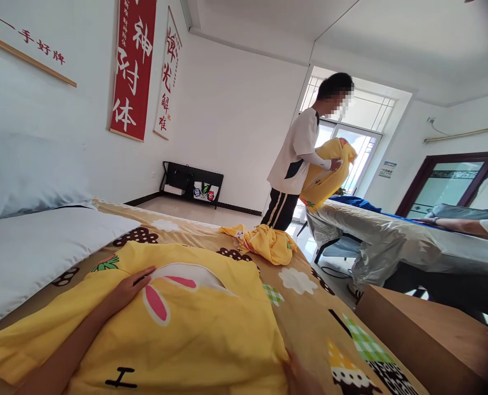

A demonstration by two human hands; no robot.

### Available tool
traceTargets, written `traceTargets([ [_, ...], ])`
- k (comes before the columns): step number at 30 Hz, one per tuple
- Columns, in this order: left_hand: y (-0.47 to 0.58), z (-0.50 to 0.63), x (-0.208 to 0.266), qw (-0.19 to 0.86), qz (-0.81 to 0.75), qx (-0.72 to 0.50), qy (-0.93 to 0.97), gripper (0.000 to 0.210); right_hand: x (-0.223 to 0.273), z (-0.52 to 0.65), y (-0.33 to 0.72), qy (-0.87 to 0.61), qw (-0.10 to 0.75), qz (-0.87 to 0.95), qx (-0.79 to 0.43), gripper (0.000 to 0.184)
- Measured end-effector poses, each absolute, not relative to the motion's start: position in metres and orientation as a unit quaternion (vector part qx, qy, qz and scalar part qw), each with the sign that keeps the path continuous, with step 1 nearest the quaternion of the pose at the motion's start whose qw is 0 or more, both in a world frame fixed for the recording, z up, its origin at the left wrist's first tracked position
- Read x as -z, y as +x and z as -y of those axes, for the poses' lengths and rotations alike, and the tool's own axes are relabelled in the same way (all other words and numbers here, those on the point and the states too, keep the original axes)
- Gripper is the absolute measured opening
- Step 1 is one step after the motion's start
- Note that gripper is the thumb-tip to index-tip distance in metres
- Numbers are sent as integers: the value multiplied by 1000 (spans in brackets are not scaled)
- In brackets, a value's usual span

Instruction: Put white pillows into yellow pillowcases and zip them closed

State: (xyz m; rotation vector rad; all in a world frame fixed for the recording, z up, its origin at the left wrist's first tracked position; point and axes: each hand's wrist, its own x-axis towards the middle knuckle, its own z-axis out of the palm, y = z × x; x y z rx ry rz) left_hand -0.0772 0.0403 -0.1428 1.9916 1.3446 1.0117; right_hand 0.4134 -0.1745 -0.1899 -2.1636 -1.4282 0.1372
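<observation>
A yellow long-sleeved top [186,334] with a rabbit-ear print and a carrot print lies spread out in front of me. Its rounded neckline shows a white area inside. My left hand [134,288] rests on the fabric beside the left end of the neckline, fingers stretched out. At the bottom, my right hand [303,376] is by the top's right edge; its fingers are hidden and blurred. Beyond the top, a crumpled yellow garment [270,244] lies on the patterned brown sheet [297,281].
A white pillow-like piece [50,247] lies at left. A cardboard box [428,329] stands at right. Another person [295,148] holds up a yellow garment [330,173] beside a plastic-covered table [412,233]. Someone's forearm [458,224] reaches over that table. A low black stand [192,184] is by the wall.
</observation>
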Motion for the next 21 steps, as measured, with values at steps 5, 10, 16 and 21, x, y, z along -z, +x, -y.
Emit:
traceTargets([
  [5,-75,-37,144,204,-495,-412,738,67,180,191,411,-823,200,529,-51,48],
  [10,-70,-35,137,160,-494,-385,763,65,147,188,396,-801,43,596,25,39],
  [16,-5,21,62,50,-350,-378,856,37,83,146,354,-699,159,695,54,35],
  [21,76,33,34,62,-258,-193,945,33,74,97,299,-521,200,830,3,31],
])
